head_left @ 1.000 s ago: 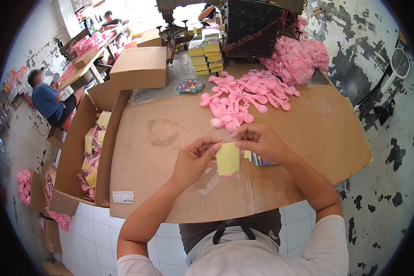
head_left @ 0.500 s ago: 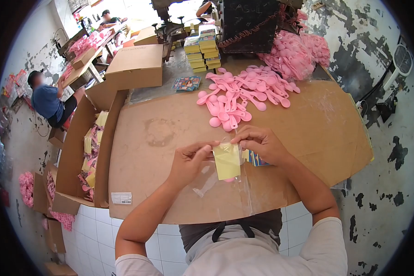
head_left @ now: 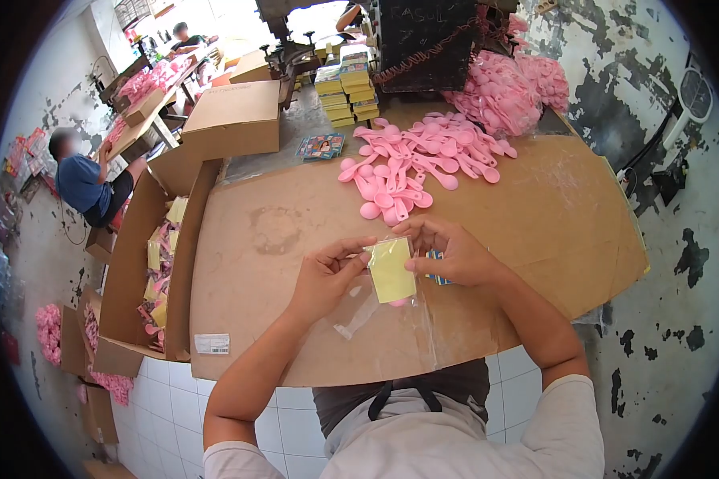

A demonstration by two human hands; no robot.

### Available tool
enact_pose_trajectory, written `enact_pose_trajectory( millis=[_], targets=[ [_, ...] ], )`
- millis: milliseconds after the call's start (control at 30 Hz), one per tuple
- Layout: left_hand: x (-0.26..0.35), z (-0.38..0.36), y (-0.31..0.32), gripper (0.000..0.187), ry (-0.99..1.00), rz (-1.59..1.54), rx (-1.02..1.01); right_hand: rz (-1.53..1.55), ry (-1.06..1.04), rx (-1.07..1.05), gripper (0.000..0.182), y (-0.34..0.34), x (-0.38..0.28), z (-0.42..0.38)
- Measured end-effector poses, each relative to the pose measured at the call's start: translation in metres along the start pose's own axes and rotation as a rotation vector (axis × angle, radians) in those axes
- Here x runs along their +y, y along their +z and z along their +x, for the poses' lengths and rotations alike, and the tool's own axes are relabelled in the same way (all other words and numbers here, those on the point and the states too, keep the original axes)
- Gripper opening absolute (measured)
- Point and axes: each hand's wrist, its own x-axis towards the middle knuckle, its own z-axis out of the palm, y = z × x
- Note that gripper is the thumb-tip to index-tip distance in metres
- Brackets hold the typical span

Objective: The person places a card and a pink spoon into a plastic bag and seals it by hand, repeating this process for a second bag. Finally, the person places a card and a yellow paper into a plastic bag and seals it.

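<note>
Between my two hands hangs a clear plastic packet with a yellow card [head_left: 392, 271] in it; a bit of pink shows under its lower edge. My left hand [head_left: 327, 275] pinches the packet's upper left side, while my right hand [head_left: 449, 251] grips its right side with thumb and fingers. Partly hidden behind my right hand lie printed blue cards [head_left: 439, 279] on the cardboard. A flat clear plastic bag [head_left: 358, 313] lies below my left hand. Beyond the hands spreads a pile of pink spoons [head_left: 423, 156].
On the left stands an open carton [head_left: 124, 271] holding filled packets. Stacks of yellow-edged cards [head_left: 347, 84] and a bag of pink spoons [head_left: 499, 92] sit at the back beside a black machine [head_left: 423, 48]. A closed box [head_left: 232, 120] is back left. A person [head_left: 84, 180] sits farther left.
The packet has risen slightly. My right thumb has slid down from the top corner onto the packet's right side, and my left hand still pinches the other side.
</note>
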Motion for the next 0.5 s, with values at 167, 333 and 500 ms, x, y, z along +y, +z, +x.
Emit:
enact_pose_trajectory(
  millis=[167,333,500],
  targets=[
    [0.024,-0.007,0.019,0.036,0.076,-0.172,0.008,0.080,0.015,-0.025,0.050,0.005,-0.001,0.001],
    [0.028,-0.006,-0.023,0.030,-0.059,0.145,-0.145,-0.400,-0.115,0.055,0.030,0.010,-0.061,-0.033],
    [0.077,-0.026,-0.113,0.026,0.273,0.530,0.293,0.271,-0.848,-0.997,0.016,0.012,-0.139,-0.116]
  ],
)
